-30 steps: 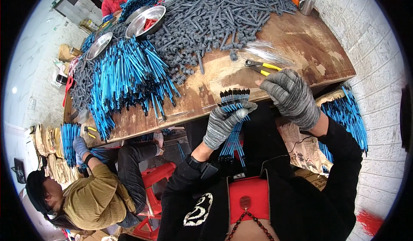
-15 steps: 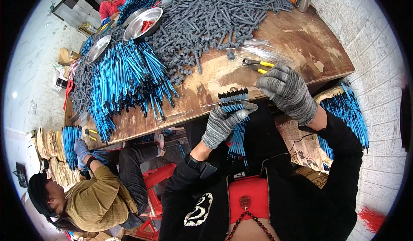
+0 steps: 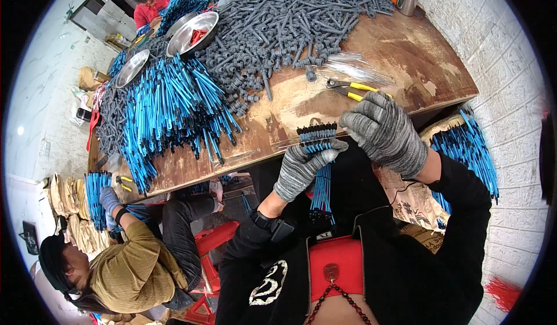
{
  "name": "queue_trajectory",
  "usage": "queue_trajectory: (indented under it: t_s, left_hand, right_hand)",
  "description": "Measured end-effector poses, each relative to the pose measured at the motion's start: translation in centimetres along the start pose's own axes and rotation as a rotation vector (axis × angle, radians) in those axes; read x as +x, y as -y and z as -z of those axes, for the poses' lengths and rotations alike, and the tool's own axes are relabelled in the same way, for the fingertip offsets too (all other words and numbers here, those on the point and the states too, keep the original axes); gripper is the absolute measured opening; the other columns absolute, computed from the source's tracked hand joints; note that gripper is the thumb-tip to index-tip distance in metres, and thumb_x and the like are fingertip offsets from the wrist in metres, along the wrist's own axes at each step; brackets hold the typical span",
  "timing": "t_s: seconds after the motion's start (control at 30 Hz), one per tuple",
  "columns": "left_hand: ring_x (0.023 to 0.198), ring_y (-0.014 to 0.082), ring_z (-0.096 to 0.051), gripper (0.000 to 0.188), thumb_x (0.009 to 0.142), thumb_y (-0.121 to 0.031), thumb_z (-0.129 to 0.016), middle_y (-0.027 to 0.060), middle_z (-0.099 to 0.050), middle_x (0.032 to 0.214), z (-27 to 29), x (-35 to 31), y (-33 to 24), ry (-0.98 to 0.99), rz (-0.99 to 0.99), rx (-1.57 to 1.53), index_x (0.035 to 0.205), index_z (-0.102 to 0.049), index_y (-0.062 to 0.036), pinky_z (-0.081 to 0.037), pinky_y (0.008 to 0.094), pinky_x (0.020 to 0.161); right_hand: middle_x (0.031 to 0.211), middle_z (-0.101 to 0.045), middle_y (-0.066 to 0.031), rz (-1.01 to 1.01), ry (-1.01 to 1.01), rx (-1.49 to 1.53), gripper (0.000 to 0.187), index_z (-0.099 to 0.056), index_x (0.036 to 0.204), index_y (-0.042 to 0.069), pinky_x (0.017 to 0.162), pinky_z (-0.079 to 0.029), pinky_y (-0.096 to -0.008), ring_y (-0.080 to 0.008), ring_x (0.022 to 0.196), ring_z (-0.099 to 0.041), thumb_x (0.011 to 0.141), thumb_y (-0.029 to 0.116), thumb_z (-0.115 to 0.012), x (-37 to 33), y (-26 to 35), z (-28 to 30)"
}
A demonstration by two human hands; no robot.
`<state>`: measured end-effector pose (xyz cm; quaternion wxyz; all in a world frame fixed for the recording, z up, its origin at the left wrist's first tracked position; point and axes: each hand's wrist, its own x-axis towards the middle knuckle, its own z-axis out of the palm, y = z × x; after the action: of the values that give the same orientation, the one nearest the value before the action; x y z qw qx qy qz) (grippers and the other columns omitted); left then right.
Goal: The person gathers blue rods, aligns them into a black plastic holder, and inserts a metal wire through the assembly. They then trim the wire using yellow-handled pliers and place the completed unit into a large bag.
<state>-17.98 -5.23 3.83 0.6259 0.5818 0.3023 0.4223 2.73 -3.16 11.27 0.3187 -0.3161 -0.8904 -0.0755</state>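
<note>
My left hand (image 3: 300,168), in a grey knit glove, is closed round a bunch of thin blue rods (image 3: 322,190). Their black ends stand in a row above the fingers, and the rods hang down below the fist. To the right of this row is my right hand (image 3: 383,131), gloved alike, with its fingers curled in a pinch; whatever they hold is too fine or hidden to name. Just beyond it on the table lie pliers (image 3: 355,89) with yellow handles, next to a spread of thin silvery strands (image 3: 357,67).
A large heap of grey plastic parts (image 3: 284,23) covers the back of the wooden table (image 3: 418,52). Blue rods (image 3: 174,104) are piled at left beside metal bowls (image 3: 194,32). A metal mug (image 3: 408,0) stands far right. Co-workers sit left (image 3: 136,261) and far left (image 3: 154,3).
My right hand has moved slightly left and down, nearer the row of black ends. The bunch in my left hand has turned a little, and its lower ends hang closer together.
</note>
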Motion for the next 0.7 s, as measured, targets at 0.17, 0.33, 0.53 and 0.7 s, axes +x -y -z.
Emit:
queue_trajectory:
  t_s: [0.17,0.33,0.53,0.7]
  left_hand:
    - [0.093,0.0157,-0.063,0.022,0.086,-0.013,-0.065,0.0061,-0.067,0.102,-0.2,0.5,0.4,-0.032,-0.107,0.019,0.105,-0.066,-0.0014,-0.049,0.0289,0.085]
    - [0.099,0.017,-0.061,0.026,0.089,-0.005,-0.058,0.0095,-0.064,0.106,0.2,-0.9,-3.1,-0.058,-0.038,-0.128,0.115,-0.06,-0.001,-0.048,0.0295,0.09]
    - [0.096,0.0241,-0.064,0.027,0.088,-0.007,-0.061,0.0156,-0.065,0.104,-2.4,-2.1,-13.5,-0.057,-0.135,-0.036,0.114,-0.055,-0.0007,-0.054,0.0368,0.083]
    - [0.097,0.0258,-0.064,0.032,0.09,-0.008,-0.058,0.017,-0.063,0.106,3.5,1.6,-14.2,-0.22,-0.221,-0.193,0.121,-0.05,-0.0001,-0.055,0.0383,0.082]
  right_hand:
    - [0.086,-0.062,-0.0065,0.026,-0.027,0.045,0.026,-0.064,0.101,0.006,0.081,-0.048,-0.0387,-0.0233,0.089,-0.059,0.077,0.015,-0.065,0.3,-0.8,-1.2]
    - [0.103,-0.063,-0.0078,-0.447,-0.118,0.95,0.038,-0.054,0.119,0.004,0.086,-0.048,-0.0357,-0.019,0.089,-0.062,0.091,0.03,-0.055,2.2,-4.6,-2.2]
    - [0.117,-0.059,-0.0188,-0.657,0.272,2.041,0.069,-0.043,0.131,-0.001,0.089,-0.05,-0.0345,-0.0243,0.1,-0.062,0.093,0.056,-0.039,1.3,-1.0,-7.3]
    - [0.117,-0.058,-0.0215,-0.571,0.417,2.299,0.086,-0.04,0.133,-0.002,0.088,-0.051,-0.0361,-0.029,0.105,-0.06,0.085,0.069,-0.038,0.2,5.6,-7.5]
